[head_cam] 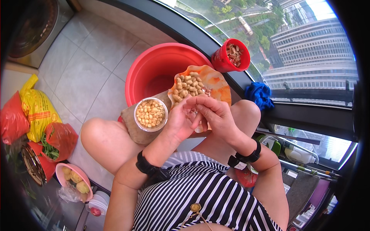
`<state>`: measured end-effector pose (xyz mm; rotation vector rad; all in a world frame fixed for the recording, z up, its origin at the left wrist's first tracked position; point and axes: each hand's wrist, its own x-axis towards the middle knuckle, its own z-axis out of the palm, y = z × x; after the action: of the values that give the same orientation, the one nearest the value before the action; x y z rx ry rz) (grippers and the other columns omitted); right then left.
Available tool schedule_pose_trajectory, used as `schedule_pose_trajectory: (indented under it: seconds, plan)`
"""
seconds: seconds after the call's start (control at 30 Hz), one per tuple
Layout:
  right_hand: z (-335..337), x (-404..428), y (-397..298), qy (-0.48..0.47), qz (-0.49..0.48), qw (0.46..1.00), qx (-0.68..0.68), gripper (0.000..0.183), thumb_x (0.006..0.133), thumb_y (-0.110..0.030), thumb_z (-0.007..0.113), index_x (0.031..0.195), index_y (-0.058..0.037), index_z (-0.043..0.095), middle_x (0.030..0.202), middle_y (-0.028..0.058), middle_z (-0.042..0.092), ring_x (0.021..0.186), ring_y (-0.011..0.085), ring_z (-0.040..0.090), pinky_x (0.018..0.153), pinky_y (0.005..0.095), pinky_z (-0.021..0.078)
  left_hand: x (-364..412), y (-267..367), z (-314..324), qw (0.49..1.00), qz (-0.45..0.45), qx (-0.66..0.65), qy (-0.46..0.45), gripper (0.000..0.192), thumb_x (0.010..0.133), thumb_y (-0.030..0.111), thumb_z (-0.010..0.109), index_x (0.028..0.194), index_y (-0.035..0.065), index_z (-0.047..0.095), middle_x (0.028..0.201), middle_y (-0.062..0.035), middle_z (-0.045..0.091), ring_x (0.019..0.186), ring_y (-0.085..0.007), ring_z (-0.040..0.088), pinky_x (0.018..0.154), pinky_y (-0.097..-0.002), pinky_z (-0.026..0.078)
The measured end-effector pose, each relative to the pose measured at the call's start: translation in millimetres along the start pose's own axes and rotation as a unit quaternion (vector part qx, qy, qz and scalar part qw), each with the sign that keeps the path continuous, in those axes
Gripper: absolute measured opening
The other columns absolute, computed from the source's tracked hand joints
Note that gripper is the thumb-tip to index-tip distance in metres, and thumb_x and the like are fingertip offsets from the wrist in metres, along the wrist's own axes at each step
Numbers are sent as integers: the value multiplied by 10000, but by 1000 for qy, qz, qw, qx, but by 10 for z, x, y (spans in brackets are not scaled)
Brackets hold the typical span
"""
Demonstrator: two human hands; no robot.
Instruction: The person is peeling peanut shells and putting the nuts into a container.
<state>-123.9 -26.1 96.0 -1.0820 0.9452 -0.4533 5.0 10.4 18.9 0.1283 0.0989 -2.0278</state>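
Note:
My left hand (180, 119) is cupped at the near edge of a scalloped orange-and-white dish (221, 83), with reddish bits, seemingly peanut skins, in its palm. Over it my right hand (215, 112) bends its fingers toward that palm; whether they pinch anything is hidden. Unshelled peanuts (189, 85) fill the dish's left part, beside some reddish skins (206, 91). To the left of my hands, a clear round container (166, 115) holds pale peeled peanuts (150, 113). Both dish and container rest on a board (138, 134) across my lap.
A large red tub (134, 72) stands beyond the board. On the window ledge are a red cup (221, 60) of shells and a blue cloth (258, 95). Yellow (39, 109) and red plastic bags (13, 121) and a pink bowl (62, 170) of round produce lie at left.

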Motion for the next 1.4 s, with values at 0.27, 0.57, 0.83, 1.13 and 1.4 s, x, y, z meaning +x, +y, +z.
schedule_pose_trajectory:
  seconds: [0.27,0.57,0.83,1.13,1.4]
  plan:
    - [-148,68,-19,23,81,967,240,253,1003,-77,462,1174,44,602,1018,126,689,886,166,686,721,260,546,64,-78,-103,991,44,-40,124,348,1037,256,372,1126,25,616,952,-17,626,781,-123,577,706,-263,485]
    - [268,48,-311,-94,-41,989,-107,262,1007,-79,447,1208,30,575,1061,129,653,925,178,631,805,272,490,16,-67,-211,996,45,-49,-57,375,1054,299,334,1227,41,544,1058,-49,622,996,-143,587,882,-294,492]
    - [620,220,-250,-9,-428,827,-364,220,977,-57,473,1129,-7,624,986,93,649,851,147,617,818,303,489,-49,-109,-126,991,93,97,5,465,1047,365,345,1298,3,494,1278,-169,580,1232,-272,538,1108,-391,394]
    - [-271,88,238,192,-150,962,127,247,1001,-192,520,1135,-17,630,1120,49,646,1021,94,567,920,252,431,72,-106,-9,987,96,6,125,312,1024,189,426,1072,-54,617,1056,-180,664,1110,-300,614,1021,-430,472]
    - [-93,243,399,105,-80,864,485,378,1041,-278,380,1205,23,539,1195,138,601,1124,231,565,1040,362,419,199,-215,305,965,193,95,148,419,1041,288,376,1102,-74,578,1078,-195,649,1130,-290,592,1081,-415,420]
